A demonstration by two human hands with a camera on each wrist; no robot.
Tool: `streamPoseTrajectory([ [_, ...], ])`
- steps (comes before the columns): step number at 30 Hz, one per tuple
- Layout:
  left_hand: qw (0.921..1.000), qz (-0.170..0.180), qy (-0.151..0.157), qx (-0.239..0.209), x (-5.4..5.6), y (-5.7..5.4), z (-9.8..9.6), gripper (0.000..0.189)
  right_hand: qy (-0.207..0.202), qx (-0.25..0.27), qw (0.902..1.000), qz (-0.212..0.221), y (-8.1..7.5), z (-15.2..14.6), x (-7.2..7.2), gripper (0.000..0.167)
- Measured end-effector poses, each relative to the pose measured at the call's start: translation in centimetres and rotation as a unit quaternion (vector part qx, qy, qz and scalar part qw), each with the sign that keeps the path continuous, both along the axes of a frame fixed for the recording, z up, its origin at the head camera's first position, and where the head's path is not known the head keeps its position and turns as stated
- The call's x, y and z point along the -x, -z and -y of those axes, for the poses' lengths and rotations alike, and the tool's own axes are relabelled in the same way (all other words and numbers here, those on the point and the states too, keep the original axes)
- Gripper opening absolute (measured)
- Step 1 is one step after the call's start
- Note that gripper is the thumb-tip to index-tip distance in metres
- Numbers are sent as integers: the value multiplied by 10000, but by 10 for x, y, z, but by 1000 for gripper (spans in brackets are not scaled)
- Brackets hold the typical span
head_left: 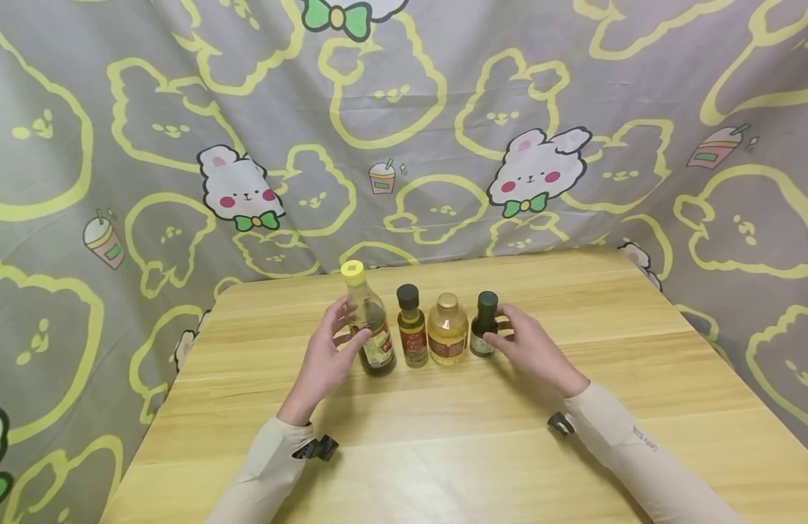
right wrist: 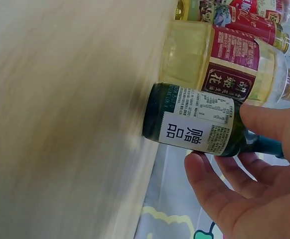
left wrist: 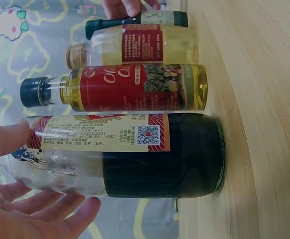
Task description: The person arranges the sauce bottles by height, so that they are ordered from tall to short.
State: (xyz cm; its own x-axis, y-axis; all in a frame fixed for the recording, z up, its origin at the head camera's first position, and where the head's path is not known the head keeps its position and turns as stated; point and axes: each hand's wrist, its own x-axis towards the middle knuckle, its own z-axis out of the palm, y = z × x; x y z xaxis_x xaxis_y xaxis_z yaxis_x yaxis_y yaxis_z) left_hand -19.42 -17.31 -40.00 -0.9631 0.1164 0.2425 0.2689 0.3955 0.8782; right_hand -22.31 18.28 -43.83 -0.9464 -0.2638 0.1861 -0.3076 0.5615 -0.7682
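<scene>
Four bottles, side by side in a row, stand upright on the table. My left hand (head_left: 328,346) is curled around the tall bottle of dark liquid with a yellow cap (head_left: 378,346), its thumb on the label side and its fingers on the far side. At the other end, my right hand (head_left: 531,346) holds a small dark green bottle (head_left: 485,325), thumb on one side and fingers on the other; its white label (right wrist: 192,119) faces the right wrist camera. Between them are a slim olive oil bottle (left wrist: 145,87) with a black cap and a rounder bottle of pale yellow liquid (head_left: 448,336).
The light wooden table (head_left: 443,451) extends in front of the row and to both sides. A grey curtain (head_left: 430,94) with yellow outlines and cartoon rabbits hangs behind the table and along its sides. A dark strap device (head_left: 317,447) sits at the left wrist.
</scene>
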Motion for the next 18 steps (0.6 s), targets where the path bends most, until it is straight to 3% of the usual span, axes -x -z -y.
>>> streamPoseTrajectory([
  [18, 10000, -61, 38, 57, 1, 2, 2, 70, -77, -220, 9996, -136, 2, 1, 10, 45],
])
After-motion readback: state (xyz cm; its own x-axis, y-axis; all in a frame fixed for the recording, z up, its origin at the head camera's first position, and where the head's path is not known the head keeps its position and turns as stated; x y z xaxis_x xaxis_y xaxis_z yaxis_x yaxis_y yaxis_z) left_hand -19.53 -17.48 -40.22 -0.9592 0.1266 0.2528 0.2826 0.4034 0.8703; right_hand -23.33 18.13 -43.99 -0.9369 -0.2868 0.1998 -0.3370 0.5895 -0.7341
